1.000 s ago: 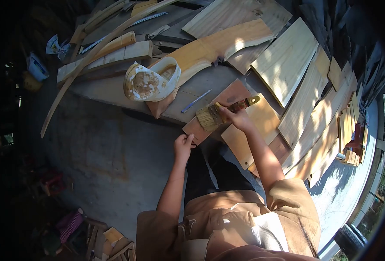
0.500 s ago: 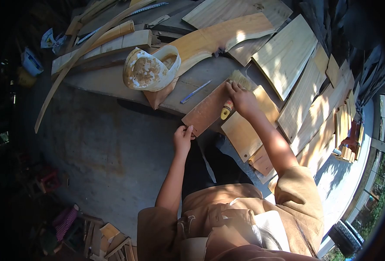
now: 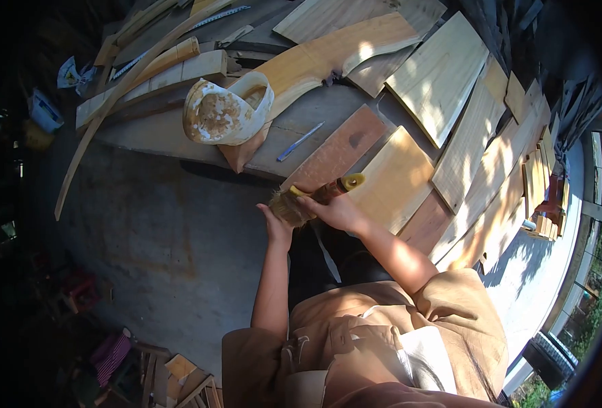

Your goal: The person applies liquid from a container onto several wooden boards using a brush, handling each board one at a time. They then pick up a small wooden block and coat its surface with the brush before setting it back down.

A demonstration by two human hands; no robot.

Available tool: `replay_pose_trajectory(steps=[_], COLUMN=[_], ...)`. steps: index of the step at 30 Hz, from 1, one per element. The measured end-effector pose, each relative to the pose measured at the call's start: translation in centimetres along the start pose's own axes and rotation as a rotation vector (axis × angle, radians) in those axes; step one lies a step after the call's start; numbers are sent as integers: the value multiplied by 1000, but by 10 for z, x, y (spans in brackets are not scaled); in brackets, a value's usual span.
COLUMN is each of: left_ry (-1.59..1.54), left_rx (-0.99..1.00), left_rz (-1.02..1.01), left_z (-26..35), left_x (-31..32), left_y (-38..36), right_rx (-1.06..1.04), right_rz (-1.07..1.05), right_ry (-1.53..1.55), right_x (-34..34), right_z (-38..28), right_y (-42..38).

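My right hand (image 3: 338,212) is closed around a paintbrush (image 3: 329,192). Its yellow-tipped handle points up and right, and its pale bristles are at the near end of a reddish-brown board (image 3: 338,146). My left hand (image 3: 276,223) is at that same end, right beside the bristles, with its thumb raised. The brush and board hide its other fingers, so its grip does not show. To the left of the board, a blue pen (image 3: 301,141) lies on the workbench (image 3: 158,144). A white container (image 3: 229,109), stained brown, stands tilted farther left.
Several flat boards, among them a pale board (image 3: 440,78) and a yellowish board (image 3: 395,180), lie to the right. Behind the container is a curved plank (image 3: 335,51). A long thin strip (image 3: 104,115) juts past the bench's left edge. Offcuts (image 3: 179,381) lie at lower left.
My right hand has brought the brush from the board's far end down to its near end, and the handle now points away. My left thumb has lifted off the board.
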State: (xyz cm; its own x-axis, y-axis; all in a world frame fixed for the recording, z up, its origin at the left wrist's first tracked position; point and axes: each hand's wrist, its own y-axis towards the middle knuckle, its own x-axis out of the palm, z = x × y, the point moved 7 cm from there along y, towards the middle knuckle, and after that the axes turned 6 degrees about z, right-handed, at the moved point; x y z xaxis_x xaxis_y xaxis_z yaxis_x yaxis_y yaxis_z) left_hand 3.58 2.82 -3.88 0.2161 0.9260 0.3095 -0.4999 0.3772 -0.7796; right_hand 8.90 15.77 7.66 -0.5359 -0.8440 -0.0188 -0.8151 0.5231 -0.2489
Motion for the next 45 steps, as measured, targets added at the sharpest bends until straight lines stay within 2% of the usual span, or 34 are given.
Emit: replay_pose_trajectory(steps=[1,3,5,7,9,10,12,13,15,16,18,20,24,26,27,28,30,31,32,34,36,38,40,42,43,45], left_ry=[47,99,148,172,191,203,213,221,199,173,132,94,-56,-148,-136,-134,-70,91,89,-216,-230,-163,-140,-117,-115,-112], left_rx=[-51,-61,-57,-62,-68,-67,-64,-60,-63,-62,-74,-82,-116,-179,-25,-27,102,184,181,-163,-131,-74,-75,-69,-68,-69], left_rz=[-103,-136,-171,-162,-181,-205,-199,-192,-187,-186,-190,-187,-229,-309,-416,-421,-295,-320,-325,-255,-254,-256,-267,-288,-266,-249], left_z=[-3,-4,0,3,5,6,5,4,2,1,-1,-5,-9,-23,-18,-24,-25,-23,-22,-36,-35,-35,-33,-29,-29,-29], left_x=[3,-2,1,1,1,4,4,4,4,3,3,-2,-4,-11,-4,-3,0,6,6,-1,0,-4,-3,1,1,0], left_y=[4,6,7,3,0,0,0,0,-1,-1,-1,1,7,22,21,21,19,15,15,18,20,22,21,22,21,19], right_rx=[54,109,102,-8,-132,-133,-66,-65,-337,-199,-356,-329,-405,-292,-288,-287,-239,64,92,174,183,55,36,-96,-101,-288], right_rz=[38,124,171,155,231,236,403,404,505,377,285,170,-32,-176,-153,-147,-9,-24,49,225,277,379,492,579,582,597], right_ry=[-18,-37,-35,-90,-354,-353,-678,-675,-1184,-1072,-1238,-1312,-1033,-776,-636,-639,-33,104,93,134,141,21,-159,-490,-492,-1016], right_x=[-13,-40,-66,-87,-120,-129,-153,-152,-142,-131,-85,-30,40,50,48,45,24,13,-1,-37,-69,-107,-147,-180,-187,-188], right_z=[13,40,46,40,27,16,-6,-9,-31,-17,20,25,14,3,-1,1,0,11,20,43,58,55,47,16,8,-19], right_y=[7,18,26,32,42,46,48,47,37,36,21,-2,-29,-29,-25,-20,-5,2,9,17,19,22,26,32,38,41])
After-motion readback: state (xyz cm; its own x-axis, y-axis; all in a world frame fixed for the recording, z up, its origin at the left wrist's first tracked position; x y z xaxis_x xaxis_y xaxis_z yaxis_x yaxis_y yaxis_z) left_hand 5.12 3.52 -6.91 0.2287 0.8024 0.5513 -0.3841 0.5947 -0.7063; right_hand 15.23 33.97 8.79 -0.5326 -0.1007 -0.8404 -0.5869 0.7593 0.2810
